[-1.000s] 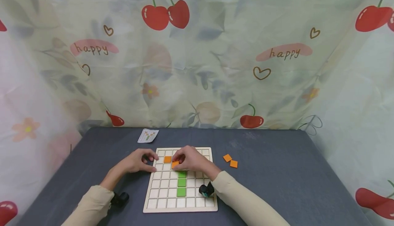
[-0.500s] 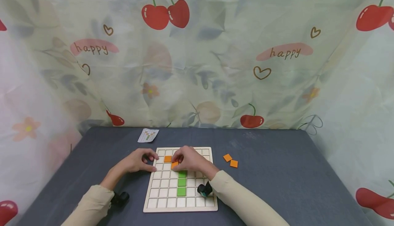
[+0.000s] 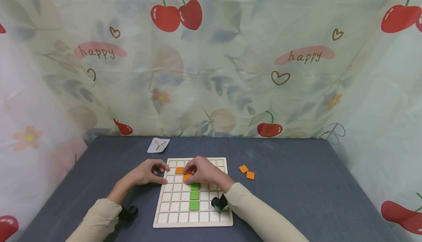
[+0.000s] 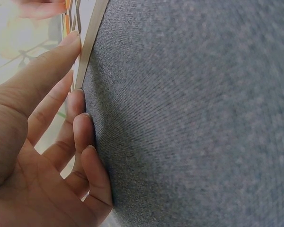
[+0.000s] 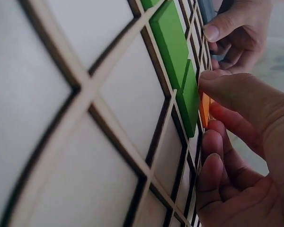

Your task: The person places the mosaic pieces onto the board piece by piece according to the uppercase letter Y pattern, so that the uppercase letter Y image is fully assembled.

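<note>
A pale wooden grid board (image 3: 193, 224) lies on the table. My right hand (image 3: 205, 171) is over its upper middle, pinching an orange square tile (image 3: 186, 178) between thumb and fingers; the right wrist view shows this tile edge-on, partly hidden by the thumb. My left hand (image 3: 147, 172) rests at the board's left edge, thumb and index finger spread apart along it. In the left wrist view its thumb (image 4: 52, 71) touches the rim and the other fingers lie on the cloth. Another orange tile (image 3: 179, 170) sits in a cell up and left. Three green tiles (image 3: 194, 195) form a column below.
Two loose orange tiles (image 3: 250, 175) lie on the dark tablecloth (image 3: 296, 190) right of the board. Behind the board, toward the left, is a small printed card (image 3: 158, 145) with a grid pattern. A patterned curtain (image 3: 211, 69) hangs behind the table.
The right hand and its orange tile have shifted very slightly left. The left hand and the board stay put.
</note>
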`<state>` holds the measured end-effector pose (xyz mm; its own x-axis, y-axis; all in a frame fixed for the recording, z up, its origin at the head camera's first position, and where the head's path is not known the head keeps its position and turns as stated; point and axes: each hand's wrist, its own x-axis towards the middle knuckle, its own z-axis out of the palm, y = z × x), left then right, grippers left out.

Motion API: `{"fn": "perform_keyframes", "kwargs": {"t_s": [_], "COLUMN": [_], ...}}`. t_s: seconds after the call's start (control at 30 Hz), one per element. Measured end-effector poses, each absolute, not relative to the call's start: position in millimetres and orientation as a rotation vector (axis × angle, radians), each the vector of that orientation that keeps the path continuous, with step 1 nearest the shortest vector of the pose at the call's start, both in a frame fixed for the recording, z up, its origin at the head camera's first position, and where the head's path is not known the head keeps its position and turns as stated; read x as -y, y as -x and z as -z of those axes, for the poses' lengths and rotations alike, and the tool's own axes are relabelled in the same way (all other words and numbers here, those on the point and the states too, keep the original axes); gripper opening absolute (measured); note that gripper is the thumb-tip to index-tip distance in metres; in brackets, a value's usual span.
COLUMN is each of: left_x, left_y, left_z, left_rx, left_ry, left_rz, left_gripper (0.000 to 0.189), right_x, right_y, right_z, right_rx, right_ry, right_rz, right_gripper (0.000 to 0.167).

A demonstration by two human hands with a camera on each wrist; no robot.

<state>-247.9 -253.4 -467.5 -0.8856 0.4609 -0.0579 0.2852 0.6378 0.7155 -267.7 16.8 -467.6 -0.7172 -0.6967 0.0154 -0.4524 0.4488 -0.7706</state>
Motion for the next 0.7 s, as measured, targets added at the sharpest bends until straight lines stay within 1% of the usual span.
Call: {"fn": "perform_keyframes", "kwargs": {"t_s": [0.27,0.7], "left_x": [253,251], "left_y": [249,248], "left_z": [468,466], "left_rx": [-2.634,-2.627], "left_ry": [-0.589,-0.577], "left_rz": [-1.062,-1.07], "left_gripper": [0.036,0.036], "right_x": [-33,-80], "right_y": [267,268], "right_z": [461,455], "right_rx": [-2.262,-2.256], "right_ry": [0.998,1.017], "right_rz": [1.28,1.334], "right_gripper": [0.024,0.026]}}
